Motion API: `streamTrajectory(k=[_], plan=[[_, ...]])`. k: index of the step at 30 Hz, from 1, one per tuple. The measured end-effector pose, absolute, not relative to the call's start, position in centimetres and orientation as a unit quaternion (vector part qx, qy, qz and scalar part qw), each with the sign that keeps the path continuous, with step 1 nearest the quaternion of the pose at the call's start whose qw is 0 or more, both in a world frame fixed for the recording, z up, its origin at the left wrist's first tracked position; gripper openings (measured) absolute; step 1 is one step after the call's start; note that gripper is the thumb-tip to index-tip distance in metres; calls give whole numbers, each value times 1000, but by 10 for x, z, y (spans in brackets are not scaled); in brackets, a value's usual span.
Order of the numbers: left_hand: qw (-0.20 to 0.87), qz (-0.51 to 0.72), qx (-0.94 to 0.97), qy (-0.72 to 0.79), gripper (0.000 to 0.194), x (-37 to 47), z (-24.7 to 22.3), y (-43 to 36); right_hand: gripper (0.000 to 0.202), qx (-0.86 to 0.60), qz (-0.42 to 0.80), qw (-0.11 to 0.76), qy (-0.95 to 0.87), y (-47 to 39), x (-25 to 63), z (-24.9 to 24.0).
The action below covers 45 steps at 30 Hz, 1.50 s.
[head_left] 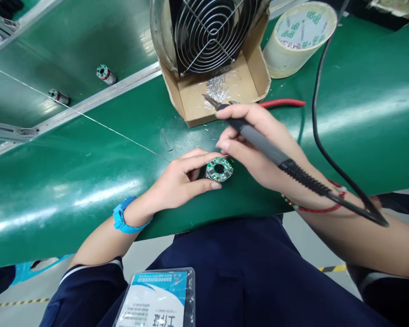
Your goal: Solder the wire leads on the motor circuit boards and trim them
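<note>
My left hand (pixel 182 177) is closed around a small cylindrical part with a ring-shaped green circuit board (pixel 219 170) on top, its dark centre hole facing up. Between the fingers and thumb of my right hand (pixel 259 145) lies a soldering iron (pixel 264 141), its tip pointing up and left over a cardboard box (pixel 193 102). The right thumb and a finger also meet close to the board's upper edge, where a thin line shows; I cannot tell what it is. A thin pale wire (pixel 117 132) runs from the upper left to my left hand.
A fan with a wire guard (pixel 213 32) stands in the box, with short metal clippings (pixel 218 88) before it. Right of it are a tape roll (pixel 293 41) and a red-handled tool (pixel 282 103). Two similar cylinders (pixel 106 74) stand behind the rail. A black cable (pixel 315 100) loops right.
</note>
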<state>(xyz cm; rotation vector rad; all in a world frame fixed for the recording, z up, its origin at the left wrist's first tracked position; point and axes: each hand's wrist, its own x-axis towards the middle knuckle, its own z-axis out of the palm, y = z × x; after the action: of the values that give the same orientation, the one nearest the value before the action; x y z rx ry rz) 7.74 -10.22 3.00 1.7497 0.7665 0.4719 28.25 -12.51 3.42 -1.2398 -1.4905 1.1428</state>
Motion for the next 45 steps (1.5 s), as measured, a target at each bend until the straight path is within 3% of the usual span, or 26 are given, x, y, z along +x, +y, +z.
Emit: streamTrajectory(k=[4,9,22,31,34,41,43,45], plan=[[574,186,727,328,42,77,34,-103,41,-516,456,456,-564,-127,287,37],[585,217,718,308,41,77,32,-100,42,-486,453,415,-622,-132,293,46],[576,245,725,287,40,77,28,-100,44,-471,428,407,-656,-127,289,43],[559,227,708,366,41,75,22,-105,42,-507,339,463,-643,-135,279,43],[463,260,762,370,40,76,22,-101,41,-501,328,467,-651,-139,273,43],[18,284,886,366,17,81,20,-93,45,-529,408,480,-569,-140,254,31],[-29,290,890,352,14,83,19,-94,44,-544,428,501,-520,-139,249,28],[10,293,897,330,28,80,19,-88,44,-559,422,513,-496,-137,248,25]])
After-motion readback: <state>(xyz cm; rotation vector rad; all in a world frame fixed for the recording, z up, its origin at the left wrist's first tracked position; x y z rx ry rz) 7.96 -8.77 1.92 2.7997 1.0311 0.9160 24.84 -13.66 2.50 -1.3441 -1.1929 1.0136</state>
